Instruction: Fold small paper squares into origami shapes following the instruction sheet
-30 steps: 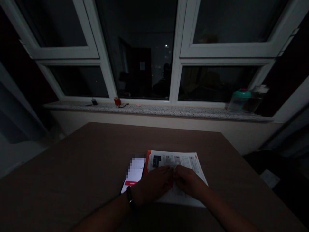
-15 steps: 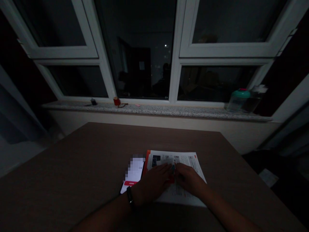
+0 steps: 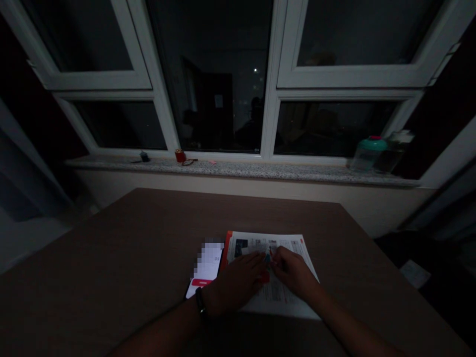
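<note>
A printed booklet (image 3: 275, 297) with a red-orange left edge lies on the table. My left hand (image 3: 238, 277), a dark band at its wrist, rests flat across it with fingers stretched out. Under and beside those fingers shows a small red and teal thing (image 3: 265, 275), mostly hidden, its kind unclear. Just to the right, my right hand (image 3: 292, 267) is closed in a pinch over the page. A thin reddish thing (image 3: 271, 254) pokes out at its fingertips, too dim to name. Left of the booklet lies a lit phone (image 3: 207, 263).
The brown table (image 3: 167, 213) stands before a granite windowsill (image 3: 260, 171). On the sill are a red jar (image 3: 180, 156), a small dark bottle (image 3: 144, 156), a teal-lidded container (image 3: 368, 153) and a clear jug (image 3: 394, 151). A pale sheet (image 3: 414, 273) lies off the table's right side.
My right hand has shifted slightly up and right, and more of the thin reddish thing shows at its fingertips. The phone's displayed digits differ. My left hand stays in place.
</note>
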The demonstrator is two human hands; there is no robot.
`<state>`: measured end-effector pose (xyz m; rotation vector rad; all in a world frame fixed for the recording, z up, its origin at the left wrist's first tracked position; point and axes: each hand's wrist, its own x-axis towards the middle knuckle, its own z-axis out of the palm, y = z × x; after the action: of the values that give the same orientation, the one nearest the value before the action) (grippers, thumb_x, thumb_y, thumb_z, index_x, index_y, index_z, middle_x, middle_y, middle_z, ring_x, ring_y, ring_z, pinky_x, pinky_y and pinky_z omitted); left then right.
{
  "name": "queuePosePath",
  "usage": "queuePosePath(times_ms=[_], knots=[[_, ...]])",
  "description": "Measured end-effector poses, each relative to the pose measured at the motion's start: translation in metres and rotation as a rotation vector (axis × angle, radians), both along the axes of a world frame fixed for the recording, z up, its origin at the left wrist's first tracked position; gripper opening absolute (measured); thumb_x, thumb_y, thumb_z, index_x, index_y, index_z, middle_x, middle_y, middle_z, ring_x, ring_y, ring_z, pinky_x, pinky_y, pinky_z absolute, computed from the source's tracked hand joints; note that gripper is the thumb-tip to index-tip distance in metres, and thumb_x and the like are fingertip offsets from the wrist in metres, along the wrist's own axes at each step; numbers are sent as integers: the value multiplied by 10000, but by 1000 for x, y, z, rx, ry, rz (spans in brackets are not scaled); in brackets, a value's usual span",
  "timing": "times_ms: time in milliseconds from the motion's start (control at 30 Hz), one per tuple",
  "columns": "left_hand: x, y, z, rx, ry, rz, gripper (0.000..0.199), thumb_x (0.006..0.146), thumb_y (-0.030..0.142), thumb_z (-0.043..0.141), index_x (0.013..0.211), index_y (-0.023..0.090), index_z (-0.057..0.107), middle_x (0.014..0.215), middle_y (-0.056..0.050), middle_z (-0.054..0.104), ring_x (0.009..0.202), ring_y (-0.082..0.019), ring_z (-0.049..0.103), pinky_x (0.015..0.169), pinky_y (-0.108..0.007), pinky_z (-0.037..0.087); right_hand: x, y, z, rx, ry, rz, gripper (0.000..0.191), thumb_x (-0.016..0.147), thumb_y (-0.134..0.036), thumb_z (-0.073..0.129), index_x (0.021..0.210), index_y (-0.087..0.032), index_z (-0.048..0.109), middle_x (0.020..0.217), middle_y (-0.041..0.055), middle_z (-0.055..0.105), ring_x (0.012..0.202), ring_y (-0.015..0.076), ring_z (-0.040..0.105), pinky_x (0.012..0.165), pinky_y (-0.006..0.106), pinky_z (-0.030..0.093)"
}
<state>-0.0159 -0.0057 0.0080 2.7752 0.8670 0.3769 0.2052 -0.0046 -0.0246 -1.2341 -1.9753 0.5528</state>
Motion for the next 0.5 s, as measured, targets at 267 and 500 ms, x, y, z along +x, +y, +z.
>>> queuePosePath(times_ms=[267,500], knots=[[1,0,1,-32,13,18,507,960,230,575,1438,152,427,1502,-126,445,1410,-259,378,1164,-431,333,-2,-1,6,-28,1,122,161,755,-63,532,776,-220,502,694,-48,523,607,118,495,556,207,361],[-1,1,1,-69,-39,1,506,975,246,558,1454,213,398,1496,-93,455,1400,-246,393,1154,-435,347,-2,-5,3,-45,12,266,229,678,-27,555,801,-219,531,791,-28,598,687,130,544,615,217,391]])
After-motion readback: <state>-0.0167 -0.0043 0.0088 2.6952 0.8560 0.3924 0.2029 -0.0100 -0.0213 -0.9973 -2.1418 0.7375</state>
